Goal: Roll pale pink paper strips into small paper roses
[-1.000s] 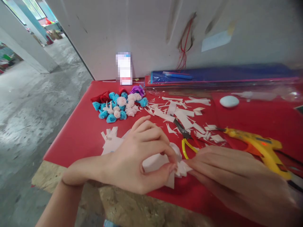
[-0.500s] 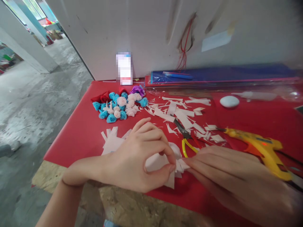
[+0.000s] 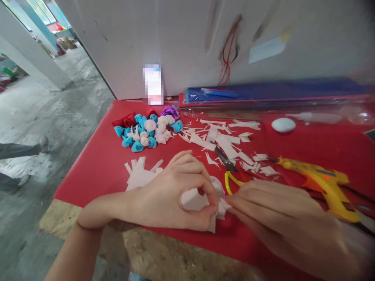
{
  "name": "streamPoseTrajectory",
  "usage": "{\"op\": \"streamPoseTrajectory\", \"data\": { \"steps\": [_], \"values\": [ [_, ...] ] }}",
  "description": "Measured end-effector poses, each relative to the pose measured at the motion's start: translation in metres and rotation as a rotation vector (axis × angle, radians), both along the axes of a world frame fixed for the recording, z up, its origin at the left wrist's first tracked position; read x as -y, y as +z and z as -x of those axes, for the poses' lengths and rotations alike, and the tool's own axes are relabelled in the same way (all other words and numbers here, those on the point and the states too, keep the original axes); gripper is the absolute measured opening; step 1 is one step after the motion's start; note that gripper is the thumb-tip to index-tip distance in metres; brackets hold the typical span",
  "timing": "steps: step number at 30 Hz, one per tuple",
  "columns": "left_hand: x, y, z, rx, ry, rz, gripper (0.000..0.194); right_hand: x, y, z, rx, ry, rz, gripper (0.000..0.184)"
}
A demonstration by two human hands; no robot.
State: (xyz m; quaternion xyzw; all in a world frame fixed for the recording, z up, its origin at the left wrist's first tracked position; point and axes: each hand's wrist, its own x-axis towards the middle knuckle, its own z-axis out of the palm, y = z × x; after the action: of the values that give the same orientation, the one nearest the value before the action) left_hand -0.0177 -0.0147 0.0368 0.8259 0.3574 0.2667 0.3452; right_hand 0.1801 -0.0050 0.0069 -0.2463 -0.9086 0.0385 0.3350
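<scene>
Thumb and forefinger of my left hand (image 3: 181, 191) pinch a small white paper flower (image 3: 222, 207) at its near side. My right hand (image 3: 281, 218) has its fingertips pressed together on the flower's pointed right end. White paper pieces (image 3: 140, 175) lie under and beside my left hand, partly covered by it. Scissors with yellow and red handles (image 3: 230, 179) rest just beyond my right hand. Finished-looking paper roses (image 3: 149, 132) in blue, pale pink, red and purple are bunched at the back left.
A yellow glue gun (image 3: 325, 183) with a lit orange light lies at the right. White paper scraps (image 3: 225, 144) are strewn over the red tabletop (image 3: 96, 156). A white egg-shaped piece (image 3: 283, 125) sits behind. A phone (image 3: 154, 86) leans on the wall. Someone's legs (image 3: 20, 150) show at far left.
A person's legs have come into view on the floor at the left. Both my hands keep their grip on the flower, with only slight finger shifts.
</scene>
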Motion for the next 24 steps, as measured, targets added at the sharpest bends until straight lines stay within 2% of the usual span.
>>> {"op": "streamPoseTrajectory", "data": {
  "steps": [5,11,16,21,24],
  "values": [
    [-0.002,0.0,0.0,0.065,-0.083,0.1,0.006,0.001,-0.002,-0.002,-0.053,0.096,0.216,0.022],
    [-0.006,0.002,-0.001,0.167,-0.16,0.257,0.008,-0.005,-0.003,0.0,-0.113,0.285,0.46,0.024],
    [-0.005,0.002,0.002,0.288,-0.121,0.306,0.006,-0.011,-0.005,0.002,-0.175,0.357,0.513,0.03],
    [-0.002,0.003,0.002,0.237,-0.11,0.228,0.007,-0.015,-0.005,0.001,-0.247,0.423,0.571,0.022],
    [-0.001,0.003,0.0,0.223,-0.116,0.198,0.009,-0.015,-0.005,0.001,-0.251,0.413,0.57,0.024]
  ]
}}
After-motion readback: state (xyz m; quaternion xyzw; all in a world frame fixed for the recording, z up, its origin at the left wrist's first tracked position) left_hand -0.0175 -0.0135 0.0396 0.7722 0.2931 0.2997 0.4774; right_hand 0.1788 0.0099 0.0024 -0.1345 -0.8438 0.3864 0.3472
